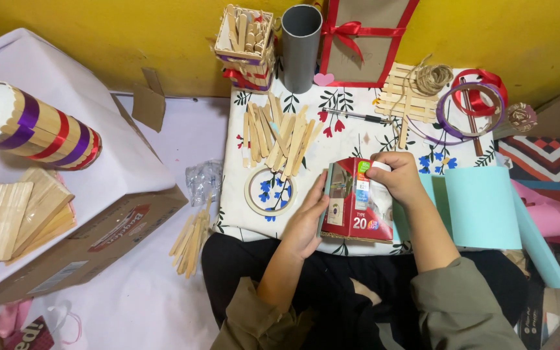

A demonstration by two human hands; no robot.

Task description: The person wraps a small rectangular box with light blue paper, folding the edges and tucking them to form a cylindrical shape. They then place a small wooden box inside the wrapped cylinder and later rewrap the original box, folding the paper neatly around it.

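Both hands hold a red printed carton (356,201) over the near edge of a white floral-patterned board (358,139). My left hand (307,223) grips the carton's left side. My right hand (398,178) clasps its upper right corner, where something white shows under the fingers. A loose heap of wooden craft sticks (279,136) lies on the board just beyond the carton. A ring of tape (269,190) rests to the left of my left hand. A curled sheet of light blue paper (484,206) lies to the right of my right forearm.
At the back stand a stick-built basket (246,40), a grey tube (301,46) and a red-ribboned frame (361,39). Twine, ribbon spools (471,100) and a pen (358,116) lie at the right rear. A ribbon-wrapped cylinder (30,126) and stick bundles (14,214) sit on a cardboard box at left.
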